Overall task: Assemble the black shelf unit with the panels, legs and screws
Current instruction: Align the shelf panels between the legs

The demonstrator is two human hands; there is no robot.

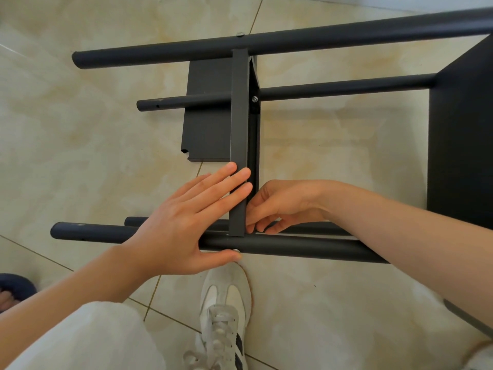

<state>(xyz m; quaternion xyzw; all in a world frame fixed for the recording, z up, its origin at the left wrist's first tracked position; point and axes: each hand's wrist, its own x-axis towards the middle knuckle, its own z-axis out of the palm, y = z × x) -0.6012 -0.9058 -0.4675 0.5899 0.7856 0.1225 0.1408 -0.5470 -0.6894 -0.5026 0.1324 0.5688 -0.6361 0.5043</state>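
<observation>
The black shelf unit lies on its side on the tiled floor, its tube legs running left to right. A middle shelf panel [239, 110] stands on edge between the far leg [293, 40] and the near leg [293, 247]. My left hand [186, 222] lies flat with straight fingers on the panel's near end, its thumb pressing a screw head [236, 251] on the near leg. My right hand [280, 206] reaches in behind the panel, fingers curled at the corner where panel meets leg; what they hold is hidden. Another panel [461, 129] is fixed at the right.
A loose black panel [205, 118] with a notched corner lies flat on the floor under the legs. My white sneaker [226, 316] stands just below the near leg. A dark slipper [13, 289] with toes shows at the left edge.
</observation>
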